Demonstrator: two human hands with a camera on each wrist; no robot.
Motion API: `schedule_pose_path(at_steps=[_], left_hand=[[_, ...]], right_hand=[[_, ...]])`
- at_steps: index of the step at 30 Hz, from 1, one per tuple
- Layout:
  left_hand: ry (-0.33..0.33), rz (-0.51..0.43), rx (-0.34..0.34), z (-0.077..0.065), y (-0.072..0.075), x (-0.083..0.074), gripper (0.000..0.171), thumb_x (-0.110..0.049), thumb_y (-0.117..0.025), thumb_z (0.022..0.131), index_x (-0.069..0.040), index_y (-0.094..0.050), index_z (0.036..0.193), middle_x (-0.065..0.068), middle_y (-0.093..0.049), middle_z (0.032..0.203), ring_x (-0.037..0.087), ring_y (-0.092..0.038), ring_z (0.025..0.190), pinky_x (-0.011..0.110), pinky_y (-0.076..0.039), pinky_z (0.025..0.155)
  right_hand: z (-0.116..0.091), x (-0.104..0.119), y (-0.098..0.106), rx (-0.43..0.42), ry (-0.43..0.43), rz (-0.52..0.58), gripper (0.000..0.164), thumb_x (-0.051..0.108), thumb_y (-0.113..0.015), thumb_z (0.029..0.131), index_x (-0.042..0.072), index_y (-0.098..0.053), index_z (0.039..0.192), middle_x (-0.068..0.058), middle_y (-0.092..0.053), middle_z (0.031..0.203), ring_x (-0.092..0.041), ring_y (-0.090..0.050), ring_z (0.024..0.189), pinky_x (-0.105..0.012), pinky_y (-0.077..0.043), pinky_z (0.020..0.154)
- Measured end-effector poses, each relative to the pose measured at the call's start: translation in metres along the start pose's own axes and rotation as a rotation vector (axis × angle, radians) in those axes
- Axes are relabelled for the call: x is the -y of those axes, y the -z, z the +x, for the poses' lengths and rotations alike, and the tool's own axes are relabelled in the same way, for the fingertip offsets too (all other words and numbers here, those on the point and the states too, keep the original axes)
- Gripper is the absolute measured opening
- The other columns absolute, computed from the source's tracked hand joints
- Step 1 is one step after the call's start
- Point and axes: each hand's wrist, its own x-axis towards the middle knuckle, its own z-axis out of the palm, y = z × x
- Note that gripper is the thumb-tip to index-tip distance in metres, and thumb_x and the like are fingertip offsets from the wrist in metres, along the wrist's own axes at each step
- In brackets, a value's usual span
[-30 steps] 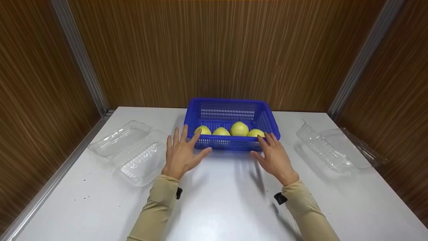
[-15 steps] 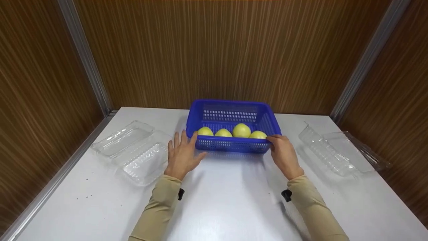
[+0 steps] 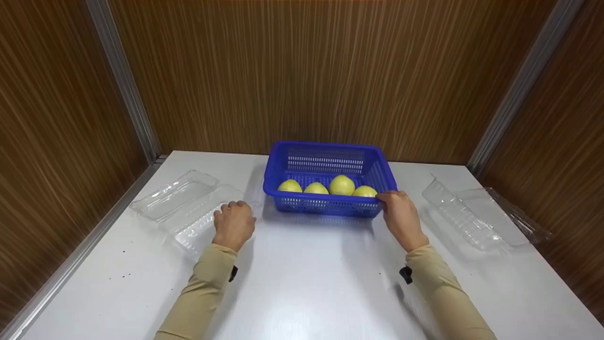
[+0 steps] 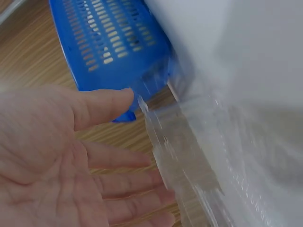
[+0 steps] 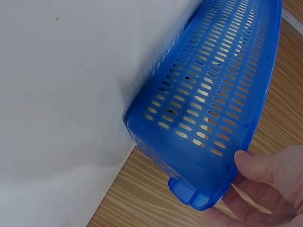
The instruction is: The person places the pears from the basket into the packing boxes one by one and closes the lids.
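Note:
A blue plastic basket [image 3: 325,205] with slotted walls stands at the back middle, with several round yellow-green fruits [image 3: 341,185] along its near side. My right hand [image 3: 402,219] grips the basket's near right corner; in the right wrist view its thumb [image 5: 251,163] lies on the outer wall at the rim, fingers on the other side. My left hand [image 3: 234,225] is over the right side of an opened clear plastic clamshell box [image 3: 174,191]. In the left wrist view the thumb and fingers [image 4: 125,182] are spread apart at the clamshell's edge [image 4: 163,156].
Another opened clear clamshell box [image 3: 465,217] lies on the right of the white table [image 3: 302,283]. Wood-grain panels [image 3: 302,71] close off the back and both sides. Small dark specks are scattered at the table's left.
My right hand has moved onto the basket's corner and gripped it. The left hand has left the basket's left end and moved left and down over the clamshell.

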Motion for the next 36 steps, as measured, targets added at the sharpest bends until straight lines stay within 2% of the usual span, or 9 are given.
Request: schedule_pose_path(at_steps=[5,10,13,20,27,30,33,34,36], left_hand=[[0.016,-0.034,0.133,-0.005,0.012,0.017,0.035,-0.028,-0.069,0.087,0.006,-0.069,0.095,0.028,-0.067,0.097,0.047,-0.062,0.093,0.058,-0.048,0.078],[0.0,-0.073,0.237,-0.015,0.023,0.033,0.028,-0.027,-0.067,0.087,0.0,-0.063,0.081,0.025,-0.068,0.089,0.047,-0.066,0.085,0.058,-0.05,0.072],[-0.012,-0.076,0.276,-0.019,0.026,0.041,0.028,-0.027,-0.065,0.088,-0.001,-0.062,0.081,0.023,-0.068,0.088,0.045,-0.066,0.083,0.057,-0.051,0.07],[-0.099,-0.125,0.374,-0.018,0.026,0.051,0.022,-0.022,-0.06,0.095,-0.005,-0.072,0.088,0.01,-0.067,0.079,0.024,-0.059,0.071,0.045,-0.048,0.064],[-0.167,-0.163,0.368,-0.018,0.019,0.044,0.022,-0.02,-0.056,0.097,-0.007,-0.068,0.084,0.01,-0.066,0.078,0.026,-0.06,0.074,0.047,-0.048,0.065],[-0.205,-0.188,0.358,-0.021,0.015,0.039,0.017,-0.017,-0.055,0.096,-0.005,-0.067,0.098,0.013,-0.069,0.087,0.031,-0.064,0.081,0.05,-0.051,0.069],[-0.231,-0.249,0.347,-0.024,0.011,0.035,0.022,-0.015,-0.059,0.095,-0.005,-0.061,0.115,0.014,-0.069,0.086,0.029,-0.064,0.077,0.045,-0.051,0.066],[-0.245,-0.273,0.34,-0.025,0.01,0.034,0.025,-0.015,-0.06,0.095,-0.005,-0.058,0.118,0.013,-0.069,0.084,0.026,-0.064,0.073,0.042,-0.051,0.064],[-0.277,-0.33,0.343,-0.026,0.008,0.032,0.022,-0.015,-0.063,0.094,-0.006,-0.055,0.113,0.007,-0.066,0.074,0.019,-0.058,0.063,0.036,-0.048,0.058]], right_hand=[[0.0,-0.001,0.0,0.002,0.003,0.008,0.021,-0.011,-0.062,0.085,-0.004,-0.073,0.102,-0.022,-0.072,0.102,-0.042,-0.065,0.095,-0.055,-0.052,0.085],[-0.001,-0.002,0.0,0.0,0.007,0.011,0.02,-0.011,-0.062,0.085,-0.004,-0.073,0.1,-0.022,-0.072,0.101,-0.042,-0.065,0.094,-0.055,-0.052,0.084],[-0.002,-0.002,0.0,0.004,0.013,0.007,0.02,-0.011,-0.062,0.086,-0.004,-0.073,0.1,-0.022,-0.072,0.101,-0.042,-0.065,0.094,-0.055,-0.052,0.084],[-0.002,-0.002,0.001,0.017,0.005,-0.001,0.02,-0.01,-0.062,0.086,-0.003,-0.073,0.102,-0.022,-0.072,0.102,-0.041,-0.065,0.095,-0.054,-0.053,0.085],[-0.002,-0.002,0.0,0.01,0.013,0.001,0.021,-0.01,-0.062,0.086,-0.003,-0.073,0.102,-0.022,-0.071,0.105,-0.042,-0.065,0.098,-0.054,-0.052,0.087],[-0.001,-0.001,-0.001,0.009,0.016,-0.001,0.022,-0.011,-0.061,0.086,-0.004,-0.073,0.102,-0.023,-0.071,0.105,-0.042,-0.065,0.099,-0.054,-0.052,0.087],[-0.001,-0.001,-0.001,0.009,0.019,0.003,0.022,-0.011,-0.06,0.086,-0.003,-0.073,0.102,-0.022,-0.071,0.104,-0.042,-0.065,0.098,-0.055,-0.052,0.086],[-0.001,0.0,-0.001,0.008,0.019,0.005,0.022,-0.011,-0.06,0.086,-0.003,-0.073,0.102,-0.022,-0.071,0.104,-0.042,-0.065,0.097,-0.055,-0.052,0.086],[0.0,0.0,-0.001,0.01,0.015,0.008,0.022,-0.011,-0.061,0.086,-0.003,-0.073,0.102,-0.022,-0.071,0.104,-0.042,-0.065,0.097,-0.055,-0.052,0.085]])
